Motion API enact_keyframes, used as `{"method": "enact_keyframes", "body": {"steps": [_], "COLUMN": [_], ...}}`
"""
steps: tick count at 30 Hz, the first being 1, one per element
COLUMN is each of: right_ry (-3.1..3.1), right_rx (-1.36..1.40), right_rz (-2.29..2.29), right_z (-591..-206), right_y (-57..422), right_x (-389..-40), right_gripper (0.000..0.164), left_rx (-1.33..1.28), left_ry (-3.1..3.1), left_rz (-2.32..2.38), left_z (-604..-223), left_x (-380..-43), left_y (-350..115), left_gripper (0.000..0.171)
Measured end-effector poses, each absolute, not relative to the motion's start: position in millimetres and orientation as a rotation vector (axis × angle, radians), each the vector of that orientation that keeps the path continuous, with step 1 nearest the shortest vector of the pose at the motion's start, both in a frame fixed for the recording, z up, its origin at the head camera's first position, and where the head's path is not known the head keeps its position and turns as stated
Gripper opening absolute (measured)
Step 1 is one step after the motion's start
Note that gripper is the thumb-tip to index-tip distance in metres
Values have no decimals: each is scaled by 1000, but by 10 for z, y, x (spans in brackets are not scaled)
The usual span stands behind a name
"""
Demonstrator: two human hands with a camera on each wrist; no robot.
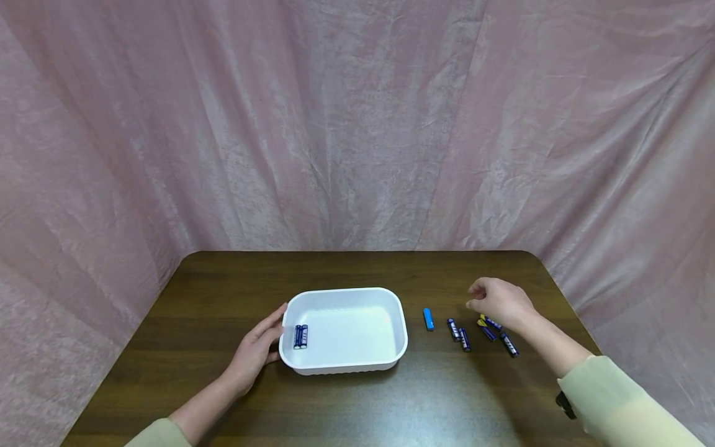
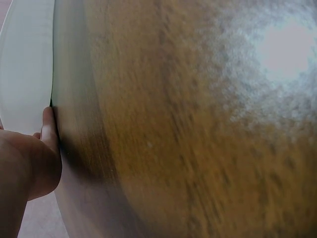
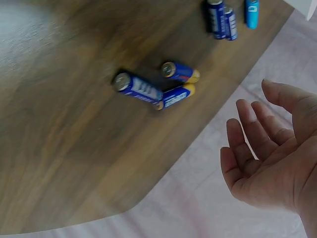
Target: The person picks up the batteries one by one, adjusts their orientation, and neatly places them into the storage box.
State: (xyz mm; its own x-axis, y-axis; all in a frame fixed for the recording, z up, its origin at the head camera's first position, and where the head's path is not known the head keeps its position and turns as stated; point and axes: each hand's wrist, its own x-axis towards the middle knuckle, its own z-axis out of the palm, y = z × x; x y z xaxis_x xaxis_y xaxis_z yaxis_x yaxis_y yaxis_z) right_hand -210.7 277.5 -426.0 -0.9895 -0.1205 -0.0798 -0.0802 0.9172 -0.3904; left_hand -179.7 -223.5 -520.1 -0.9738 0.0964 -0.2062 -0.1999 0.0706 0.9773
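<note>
A white plastic tray (image 1: pixel 352 366) stands on the table, with two dark blue batteries (image 1: pixel 300 337) side by side at its left end. My left hand (image 1: pixel 258 349) rests against the tray's left side, fingers straight along the outer wall. In the left wrist view, a finger touches the white wall near the tabletop. Above the table on the right, my right hand (image 1: pixel 503 303) holds nothing, its fingers loosely bent. Below it lie two blue-and-yellow batteries (image 3: pixel 174 96) and a dark blue battery (image 3: pixel 138 89), close together.
Between the tray and my right hand lie a light blue battery (image 1: pixel 428 319) and two dark blue batteries (image 1: pixel 464 339) touching side by side. The brown wooden table (image 1: pixel 234 279) ends at a pink curtain (image 1: pixel 335 124) behind.
</note>
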Motion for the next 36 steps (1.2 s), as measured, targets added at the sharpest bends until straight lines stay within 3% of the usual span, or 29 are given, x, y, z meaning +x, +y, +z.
{"method": "enact_keyframes", "body": {"steps": [17, 36], "right_ry": [2999, 2969], "right_rx": [-118, -102], "right_rz": [-452, -438], "right_z": [-4472, -4607], "right_y": [3118, 3172], "right_x": [-2046, -2010], "right_gripper": [32, 18], "left_rx": [-116, -68], "left_ry": [2137, 2130], "left_rz": [1998, 2018], "left_z": [-5202, -5198], "left_x": [-1791, -1786], "left_y": [-2233, -2233], "left_gripper": [50, 51]}}
